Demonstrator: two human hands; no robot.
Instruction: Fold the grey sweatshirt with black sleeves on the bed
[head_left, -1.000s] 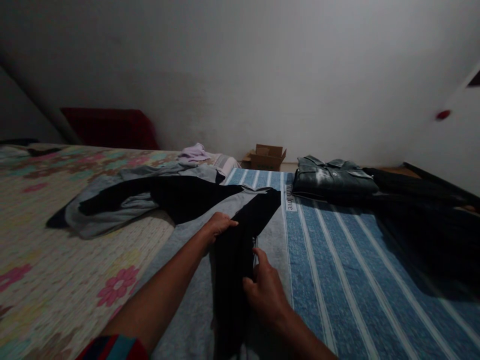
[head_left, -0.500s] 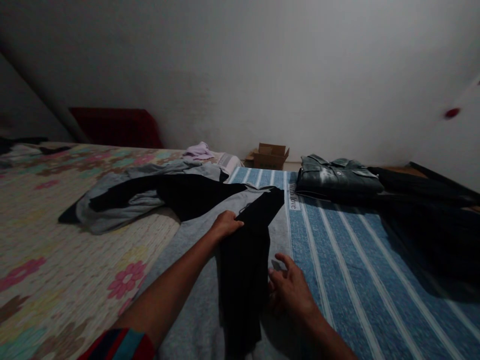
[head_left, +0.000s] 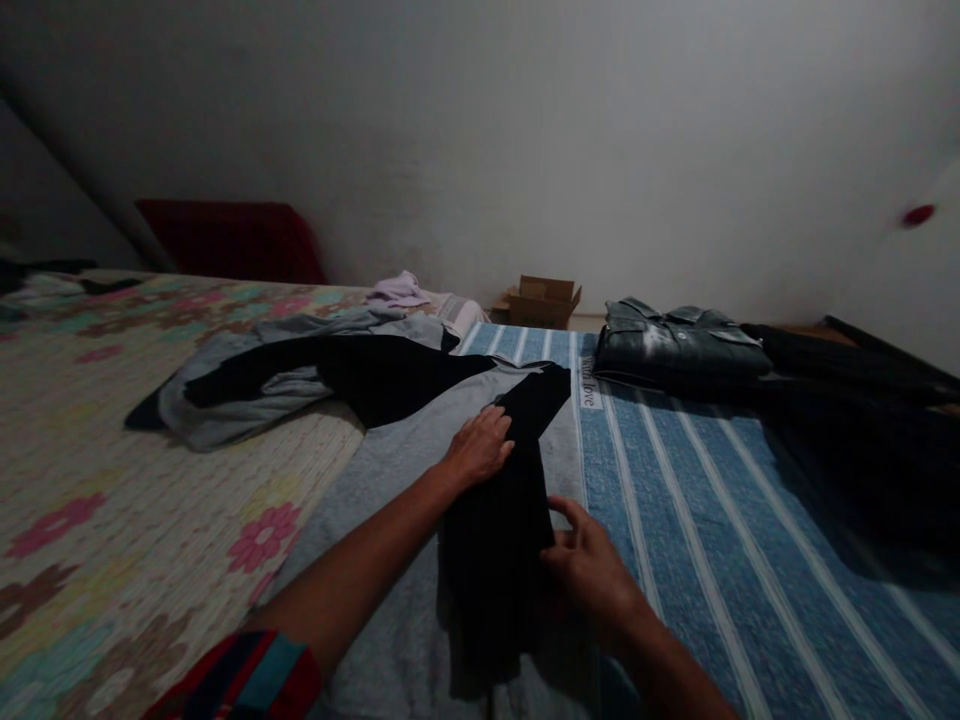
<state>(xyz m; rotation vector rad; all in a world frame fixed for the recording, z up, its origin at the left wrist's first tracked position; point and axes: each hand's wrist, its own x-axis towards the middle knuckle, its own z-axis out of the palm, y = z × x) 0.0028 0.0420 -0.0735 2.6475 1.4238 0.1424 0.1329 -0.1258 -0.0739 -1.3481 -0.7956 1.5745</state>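
Note:
A grey and black long-sleeved top (head_left: 405, 470) lies spread on the bed in front of me. One black sleeve (head_left: 499, 530) is folded down along its grey body; the other black sleeve (head_left: 405, 375) stretches out to the left. My left hand (head_left: 480, 447) lies flat on the folded sleeve near its upper part, fingers together and extended. At that sleeve's right edge, my right hand (head_left: 589, 570) has the fabric between thumb and forefinger. Its other fingers are in shadow beneath.
A folded grey-green denim jacket (head_left: 679, 340) sits at the back right, beside dark clothes (head_left: 862, 450). Crumpled grey clothing (head_left: 225, 390) lies on the flowered sheet (head_left: 90, 420). Behind are a lilac cloth (head_left: 397, 290) and a cardboard box (head_left: 544, 302). Blue striped cloth (head_left: 720, 560) covers the right side.
My left hand has slid slightly right and flattened onto the folded sleeve. My right hand has come to the sleeve's edge and taken hold; that edge has shifted a little right.

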